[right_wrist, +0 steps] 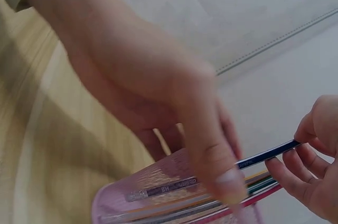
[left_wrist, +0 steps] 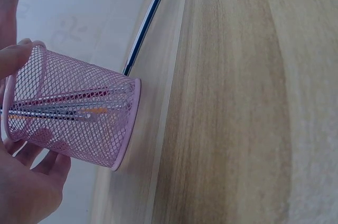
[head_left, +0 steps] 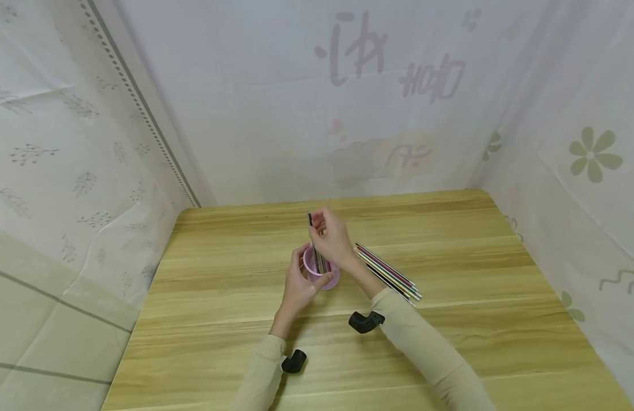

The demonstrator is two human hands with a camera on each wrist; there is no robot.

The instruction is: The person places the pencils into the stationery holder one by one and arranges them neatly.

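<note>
Pink mesh cup (left_wrist: 87,73) on the wood-grain table (head_left: 219,342); left hand (head_left: 300,285) grips its rim, thumb and fingers wrapped round; right hand (head_left: 334,240) above the cup, fingertips clamped on a dark pencil (right_wrist: 264,156), its lower end inside the cup; more pencils (right_wrist: 206,203) in the cup; loose pencils (head_left: 388,271) lie right of the cup.

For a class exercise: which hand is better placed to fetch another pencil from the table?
Probably the right hand, after releasing its pencil: it's nearer the loose pencils; the left hand holds the cup.
</note>
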